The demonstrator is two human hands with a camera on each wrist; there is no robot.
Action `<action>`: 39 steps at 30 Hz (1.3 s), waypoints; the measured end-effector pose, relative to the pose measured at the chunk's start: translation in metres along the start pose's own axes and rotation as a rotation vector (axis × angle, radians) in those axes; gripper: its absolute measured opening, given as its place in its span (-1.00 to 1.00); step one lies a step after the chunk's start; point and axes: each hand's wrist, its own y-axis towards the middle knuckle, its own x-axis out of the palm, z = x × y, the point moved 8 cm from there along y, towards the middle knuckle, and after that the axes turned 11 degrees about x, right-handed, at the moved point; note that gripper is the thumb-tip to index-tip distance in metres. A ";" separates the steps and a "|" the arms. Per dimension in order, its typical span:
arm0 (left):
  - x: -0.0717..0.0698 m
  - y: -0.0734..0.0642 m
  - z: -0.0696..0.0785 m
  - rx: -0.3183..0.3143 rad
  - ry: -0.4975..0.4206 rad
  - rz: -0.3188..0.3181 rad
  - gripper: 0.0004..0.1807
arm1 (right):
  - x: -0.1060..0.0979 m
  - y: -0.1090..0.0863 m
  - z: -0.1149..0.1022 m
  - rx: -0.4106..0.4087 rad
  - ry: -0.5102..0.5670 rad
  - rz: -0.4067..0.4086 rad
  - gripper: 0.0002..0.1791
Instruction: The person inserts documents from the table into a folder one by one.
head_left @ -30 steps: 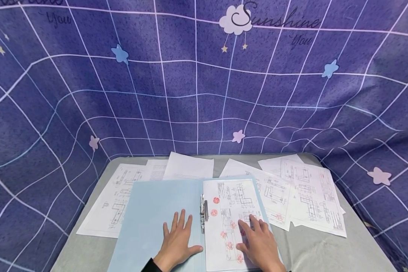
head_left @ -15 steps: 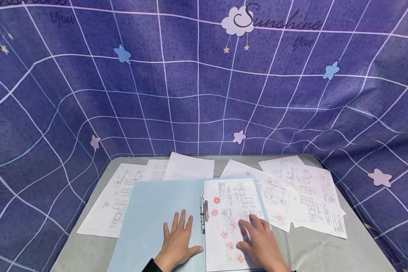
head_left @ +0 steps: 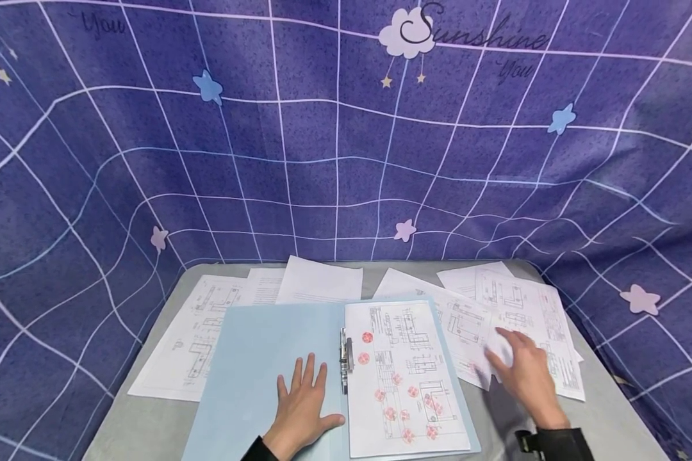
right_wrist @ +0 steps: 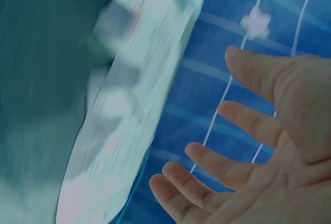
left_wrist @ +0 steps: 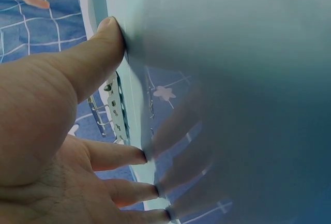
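A light blue folder (head_left: 265, 358) lies spread on the grey table, with a metal lever clip (head_left: 346, 360) along its spine. On its right side rests a white drawing sheet (head_left: 375, 320) marked with several red stamps. My left hand (head_left: 302, 410) presses flat on the folder's left cover, fingers spread; in the left wrist view its fingertips meet the cover's surface (left_wrist: 258, 105). Out to the right, my right hand (head_left: 525, 374) hovers over loose drawing sheets (head_left: 467, 320), casting a shadow. Its fingers (right_wrist: 217, 162) are apart and hold nothing in the right wrist view.
Behind the folder's left side are more printed sheets (head_left: 202, 339) and a mostly blank page (head_left: 320, 282). Another drawing (head_left: 525, 294) overlaps papers at the back right. A purple curtain (head_left: 334, 128) with grid lines and stars surrounds the table (head_left: 600, 429).
My right hand has lifted off the stamped sheet in the folder and moved right, over the loose drawings, uncovering more stamps. The left hand has stayed in place.
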 end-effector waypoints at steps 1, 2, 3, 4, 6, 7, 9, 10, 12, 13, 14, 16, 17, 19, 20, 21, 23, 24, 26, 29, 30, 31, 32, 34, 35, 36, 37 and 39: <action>0.000 0.000 0.000 0.002 0.002 0.003 0.17 | -0.003 0.005 0.010 0.015 -0.011 0.006 -0.44; -0.001 0.000 0.000 0.002 0.002 0.003 0.17 | -0.006 0.009 0.020 0.026 -0.021 0.014 -0.44; -0.001 0.000 0.000 0.002 -0.002 0.004 0.17 | -0.008 0.012 0.029 0.040 -0.033 0.022 -0.45; -0.001 -0.001 0.000 0.001 -0.006 0.003 0.16 | -0.010 0.016 0.039 0.055 -0.046 0.028 -0.45; -0.001 -0.001 0.000 -0.003 -0.009 -0.002 0.16 | -0.013 0.022 0.056 0.075 -0.080 0.038 -0.46; -0.001 -0.002 0.000 -0.004 -0.010 -0.003 0.16 | -0.015 0.024 0.064 0.088 -0.094 0.039 -0.46; -0.001 -0.002 -0.001 -0.006 -0.013 -0.002 0.16 | -0.016 0.029 0.080 0.121 -0.130 0.031 -0.45; -0.001 -0.002 -0.001 -0.006 -0.012 -0.002 0.16 | -0.016 0.030 0.087 0.140 -0.146 0.023 -0.44; -0.001 -0.002 -0.001 -0.009 -0.012 -0.003 0.16 | -0.016 0.033 0.101 0.183 -0.172 0.005 -0.41; -0.001 -0.001 -0.001 -0.008 -0.014 -0.001 0.16 | -0.016 0.033 0.107 0.205 -0.184 -0.008 -0.40; -0.001 -0.001 -0.001 -0.008 -0.015 -0.001 0.16 | -0.015 0.033 0.113 0.224 -0.197 -0.022 -0.39; 0.000 -0.001 0.000 -0.007 -0.017 -0.002 0.16 | -0.015 0.034 0.122 0.254 -0.214 -0.044 -0.37; 0.000 -0.001 0.000 -0.006 -0.015 -0.002 0.16 | -0.015 0.034 0.125 0.265 -0.220 -0.055 -0.35; 0.001 -0.001 0.000 -0.003 -0.011 0.000 0.17 | -0.013 0.034 0.131 0.284 -0.231 -0.085 -0.31; 0.001 -0.001 0.000 -0.003 -0.009 0.000 0.17 | -0.013 0.034 0.133 0.297 -0.234 -0.098 -0.30; 0.001 -0.001 0.000 -0.002 -0.007 0.002 0.17 | -0.012 0.034 0.135 0.309 -0.237 -0.111 -0.29; 0.001 -0.001 -0.001 -0.003 -0.009 0.004 0.17 | -0.010 0.034 0.139 0.331 -0.244 -0.141 -0.26; 0.001 -0.002 -0.001 -0.004 -0.012 0.005 0.17 | -0.009 0.034 0.140 0.344 -0.246 -0.155 -0.25; 0.001 -0.002 -0.001 -0.004 -0.018 0.006 0.17 | -0.007 0.033 0.144 0.374 -0.248 -0.183 -0.23; 0.000 -0.002 -0.001 -0.005 -0.024 0.005 0.17 | -0.005 0.032 0.148 0.423 -0.247 -0.218 -0.20; 0.000 -0.002 0.000 -0.006 -0.023 0.005 0.17 | -0.004 0.032 0.149 0.440 -0.247 -0.228 -0.20; 0.000 -0.002 0.000 -0.005 -0.022 0.005 0.17 | -0.004 0.031 0.151 0.455 -0.246 -0.237 -0.18; 0.000 -0.002 0.000 -0.006 -0.021 0.004 0.16 | -0.003 0.031 0.151 0.468 -0.245 -0.243 -0.18; 0.000 -0.002 0.000 -0.007 -0.021 0.005 0.16 | -0.002 0.032 0.151 0.481 -0.244 -0.246 -0.18; 0.000 -0.002 0.001 -0.008 -0.019 0.004 0.16 | -0.002 0.033 0.151 0.480 -0.243 -0.244 -0.19; 0.000 -0.002 0.001 -0.009 -0.020 0.005 0.16 | -0.002 0.033 0.151 0.479 -0.241 -0.244 -0.19; 0.000 -0.002 0.001 -0.010 -0.020 0.004 0.16 | -0.002 0.033 0.151 0.474 -0.236 -0.243 -0.19; 0.000 -0.002 0.000 -0.013 -0.020 0.000 0.16 | -0.003 0.034 0.150 0.454 -0.229 -0.226 -0.24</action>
